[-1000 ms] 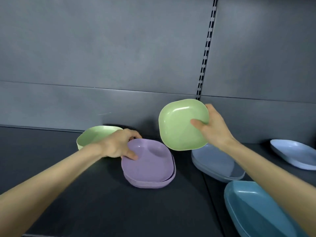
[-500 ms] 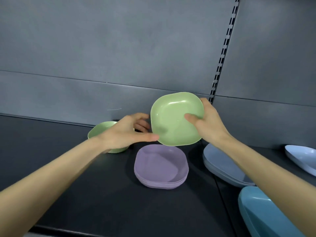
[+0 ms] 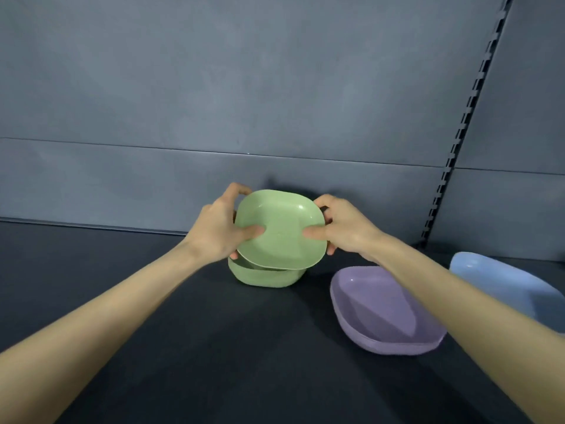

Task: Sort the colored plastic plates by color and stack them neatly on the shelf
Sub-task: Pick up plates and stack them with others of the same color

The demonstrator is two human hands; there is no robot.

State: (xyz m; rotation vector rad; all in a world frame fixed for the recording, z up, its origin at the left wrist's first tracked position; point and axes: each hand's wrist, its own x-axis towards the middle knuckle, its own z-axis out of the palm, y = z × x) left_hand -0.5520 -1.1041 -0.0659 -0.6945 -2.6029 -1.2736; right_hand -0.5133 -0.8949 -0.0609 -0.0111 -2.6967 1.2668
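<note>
Both hands hold one green plate (image 3: 281, 228), tilted toward me, just above the green stack (image 3: 263, 275) on the dark shelf (image 3: 91, 264). My left hand (image 3: 218, 229) grips its left edge, thumb on the inside. My right hand (image 3: 342, 229) grips the right edge the same way. The plate's lower edge sits close over the stack; whether they touch is unclear. A purple stack (image 3: 382, 310) lies to the right, partly behind my right forearm. Beyond it lie light blue plates (image 3: 501, 280).
A grey back panel (image 3: 244, 102) closes the shelf behind the plates. A slotted upright rail (image 3: 464, 123) runs down the panel at the right. Dark shelf surface extends left and in front of the green stack.
My left hand left the purple stack and took the green plate's left edge. Both hands carried the plate left and down over the green stack. The view shifted left.
</note>
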